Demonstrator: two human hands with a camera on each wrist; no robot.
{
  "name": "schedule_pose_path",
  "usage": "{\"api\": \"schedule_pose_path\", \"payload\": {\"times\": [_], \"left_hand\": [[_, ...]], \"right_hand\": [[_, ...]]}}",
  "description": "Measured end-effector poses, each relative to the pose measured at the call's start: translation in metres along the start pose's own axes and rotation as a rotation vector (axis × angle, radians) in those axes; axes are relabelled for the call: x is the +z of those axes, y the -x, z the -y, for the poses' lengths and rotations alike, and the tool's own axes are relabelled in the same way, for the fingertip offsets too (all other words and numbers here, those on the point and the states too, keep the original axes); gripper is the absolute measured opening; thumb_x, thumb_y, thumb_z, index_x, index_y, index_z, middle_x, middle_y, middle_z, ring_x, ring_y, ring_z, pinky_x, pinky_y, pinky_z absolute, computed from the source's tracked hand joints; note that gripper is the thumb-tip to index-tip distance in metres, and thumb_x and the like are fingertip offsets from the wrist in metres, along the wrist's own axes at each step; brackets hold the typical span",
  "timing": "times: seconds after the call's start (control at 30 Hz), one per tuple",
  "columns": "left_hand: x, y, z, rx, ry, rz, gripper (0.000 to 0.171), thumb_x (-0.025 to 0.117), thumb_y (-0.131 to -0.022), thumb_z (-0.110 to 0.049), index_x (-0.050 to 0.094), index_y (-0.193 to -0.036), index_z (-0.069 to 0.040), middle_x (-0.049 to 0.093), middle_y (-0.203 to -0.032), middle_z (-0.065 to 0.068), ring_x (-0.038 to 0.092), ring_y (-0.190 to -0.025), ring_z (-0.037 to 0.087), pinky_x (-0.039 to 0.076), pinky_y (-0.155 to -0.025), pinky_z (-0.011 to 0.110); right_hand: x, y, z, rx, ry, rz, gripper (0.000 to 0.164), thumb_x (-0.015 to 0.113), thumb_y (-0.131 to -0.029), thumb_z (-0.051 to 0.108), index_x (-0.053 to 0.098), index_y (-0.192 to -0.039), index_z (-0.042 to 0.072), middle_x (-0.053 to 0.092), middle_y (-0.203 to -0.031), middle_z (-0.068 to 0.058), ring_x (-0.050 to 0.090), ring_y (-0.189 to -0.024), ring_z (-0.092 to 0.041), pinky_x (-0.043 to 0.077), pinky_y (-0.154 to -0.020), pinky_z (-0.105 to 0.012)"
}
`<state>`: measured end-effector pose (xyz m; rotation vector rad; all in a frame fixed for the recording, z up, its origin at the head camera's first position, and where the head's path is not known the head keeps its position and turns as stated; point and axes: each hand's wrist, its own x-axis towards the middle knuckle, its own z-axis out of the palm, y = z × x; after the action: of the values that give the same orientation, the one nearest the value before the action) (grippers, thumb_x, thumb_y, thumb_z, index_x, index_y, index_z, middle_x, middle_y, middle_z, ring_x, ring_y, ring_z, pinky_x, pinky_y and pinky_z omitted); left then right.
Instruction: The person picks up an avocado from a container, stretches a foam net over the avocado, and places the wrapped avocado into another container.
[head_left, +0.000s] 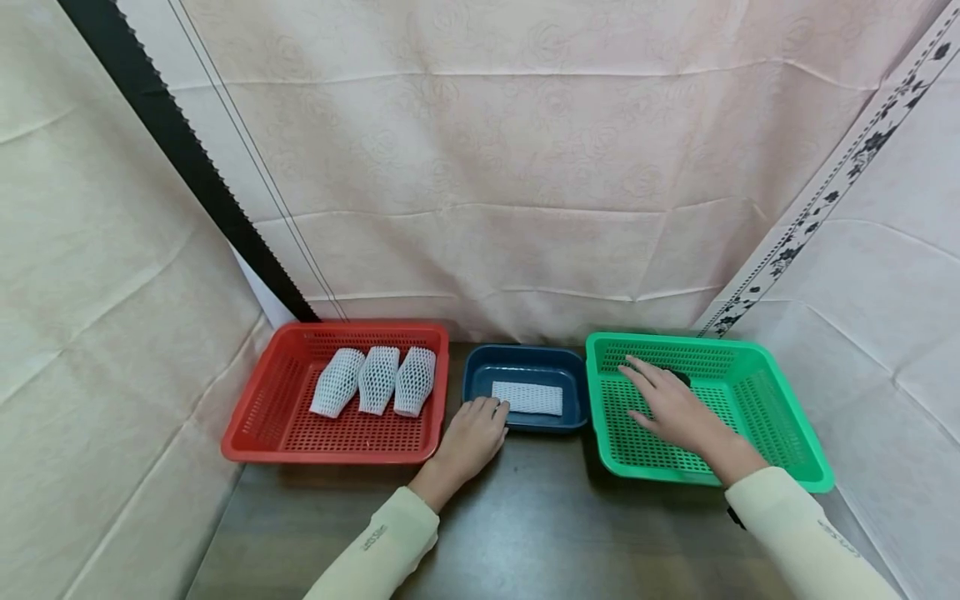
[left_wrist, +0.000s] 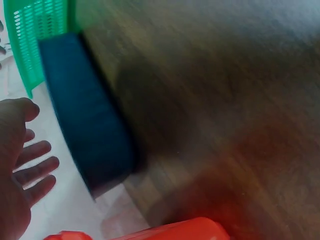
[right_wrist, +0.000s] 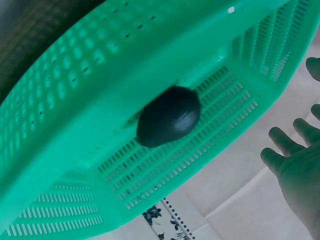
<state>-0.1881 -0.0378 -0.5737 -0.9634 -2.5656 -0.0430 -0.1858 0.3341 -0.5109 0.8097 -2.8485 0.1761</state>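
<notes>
My left hand (head_left: 472, 435) is at the front left corner of a dark blue tray (head_left: 480, 367), fingers relaxed and holding nothing. A flat white foam net sleeve (head_left: 527, 397) lies in that tray. My right hand (head_left: 671, 408) hovers over a green basket (head_left: 783, 417) with its fingers spread and its palm bare. Partly behind this hand in the head view is a dark oval fruit (right_wrist: 170, 117), like an avocado, lying in the basket in the right wrist view. Whether either hand touches a rim is hard to tell.
To the left stands a red basket (head_left: 337, 452) with three bulging white foam net sleeves (head_left: 378, 379) in a row; their contents are hard to make out. All three containers stand side by side on a brown table (head_left: 517, 517). Pale cloth (head_left: 525, 167) hangs behind and beside them.
</notes>
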Motion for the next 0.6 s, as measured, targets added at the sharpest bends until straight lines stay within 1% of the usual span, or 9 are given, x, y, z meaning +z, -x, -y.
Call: {"api": "schedule_pose_path", "payload": {"times": [0.07, 0.13, 0.2, 0.3, 0.43, 0.6], "left_hand": [[0.004, 0.0, 0.0, 0.009, -0.007, -0.005, 0.043, 0.077, -0.093, -0.031, 0.068, -0.128, -0.009, 0.072, -0.118, 0.008, 0.067, -0.104, 0.021, 0.06, -0.088, 0.034], [0.006, -0.001, -0.001, 0.023, -0.018, 0.004, 0.037, 0.076, -0.095, -0.027, 0.069, -0.127, -0.009, 0.072, -0.117, 0.008, 0.067, -0.102, 0.02, 0.06, -0.087, 0.033], [0.008, -0.002, -0.001, 0.034, -0.03, 0.027, 0.033, 0.073, -0.097, -0.022, 0.069, -0.127, -0.01, 0.072, -0.116, 0.008, 0.067, -0.101, 0.02, 0.059, -0.085, 0.032], [0.01, -0.002, -0.002, 0.051, -0.047, 0.064, 0.03, 0.071, -0.099, -0.017, 0.07, -0.128, -0.01, 0.072, -0.116, 0.007, 0.066, -0.1, 0.02, 0.059, -0.084, 0.032], [0.013, -0.001, -0.001, 0.069, -0.062, 0.088, 0.028, 0.07, -0.099, -0.014, 0.071, -0.127, -0.011, 0.072, -0.115, 0.006, 0.065, -0.098, 0.02, 0.057, -0.08, 0.031], [0.016, -0.001, 0.0, 0.086, -0.068, 0.096, 0.022, 0.071, -0.098, -0.014, 0.073, -0.12, -0.013, 0.072, -0.109, 0.005, 0.063, -0.094, 0.019, 0.055, -0.076, 0.029]], "right_hand": [[-0.001, 0.0, -0.005, 0.019, 0.0, 0.016, 0.08, 0.084, -0.087, 0.024, 0.043, -0.153, 0.0, 0.04, -0.16, -0.025, 0.049, -0.137, -0.045, 0.045, -0.108, -0.062], [-0.002, -0.001, -0.01, 0.04, 0.0, 0.04, 0.081, 0.083, -0.088, 0.024, 0.043, -0.153, 0.0, 0.04, -0.159, -0.025, 0.049, -0.136, -0.046, 0.045, -0.108, -0.062], [-0.003, -0.001, -0.013, 0.063, -0.012, 0.061, 0.08, 0.083, -0.088, 0.024, 0.042, -0.153, -0.001, 0.039, -0.159, -0.025, 0.048, -0.137, -0.048, 0.044, -0.109, -0.063], [-0.004, -0.001, -0.018, 0.09, -0.024, 0.089, 0.079, 0.082, -0.089, 0.023, 0.042, -0.152, -0.001, 0.038, -0.159, -0.026, 0.046, -0.138, -0.05, 0.042, -0.11, -0.064], [-0.005, -0.001, -0.024, 0.112, -0.035, 0.11, 0.077, 0.081, -0.09, 0.022, 0.043, -0.152, -0.002, 0.039, -0.158, -0.028, 0.044, -0.138, -0.051, 0.041, -0.11, -0.065], [-0.007, -0.001, -0.031, 0.132, -0.038, 0.126, 0.074, 0.08, -0.091, 0.02, 0.043, -0.151, -0.004, 0.039, -0.157, -0.03, 0.045, -0.136, -0.053, 0.041, -0.109, -0.066]]}}
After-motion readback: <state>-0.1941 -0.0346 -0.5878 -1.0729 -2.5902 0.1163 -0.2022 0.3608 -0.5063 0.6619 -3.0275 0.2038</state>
